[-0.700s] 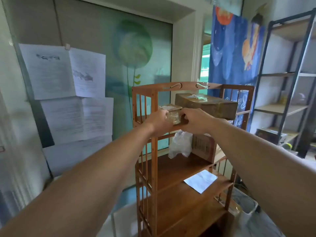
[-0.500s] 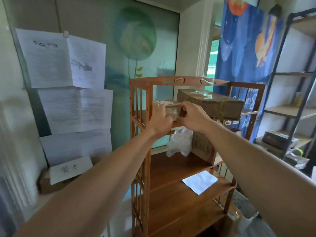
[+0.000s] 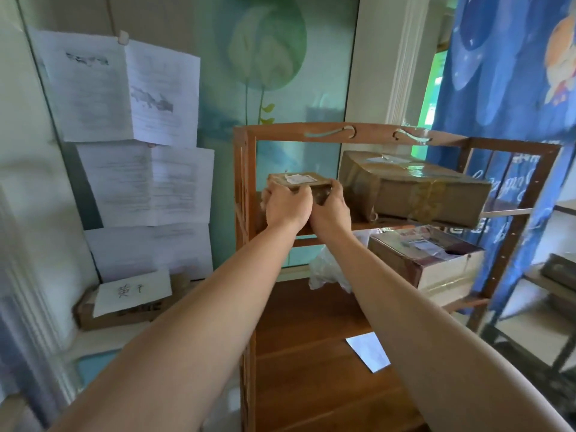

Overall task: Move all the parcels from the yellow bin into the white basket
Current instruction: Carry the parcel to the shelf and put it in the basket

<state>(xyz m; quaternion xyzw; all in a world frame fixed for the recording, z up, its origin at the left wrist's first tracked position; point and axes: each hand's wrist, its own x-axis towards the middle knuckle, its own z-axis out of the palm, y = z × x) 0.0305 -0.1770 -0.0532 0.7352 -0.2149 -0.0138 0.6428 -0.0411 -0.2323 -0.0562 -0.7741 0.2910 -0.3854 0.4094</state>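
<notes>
A small brown taped parcel [image 3: 298, 179] with a white label sits at the left end of the top level of a wooden shelf unit [image 3: 246, 169]. My left hand [image 3: 285, 207] and my right hand [image 3: 332, 210] both grip its near side, fingers curled over its top edge. A large brown taped parcel [image 3: 411, 187] rests to its right on the same level. One level down stands another box [image 3: 427, 260] with labels on top. No yellow bin or white basket is in view.
A crumpled clear plastic bag [image 3: 327, 271] and a white paper slip [image 3: 367, 352] lie on lower shelves. A cardboard box [image 3: 124, 310] with a handwritten sheet sits left on a ledge. Papers [image 3: 124, 95] hang on the wall. A metal rack [image 3: 554, 275] stands at right.
The view has shifted closer and left. Both hands have stayed on the small parcel, which now sits further in on the top shelf with its label showing.
</notes>
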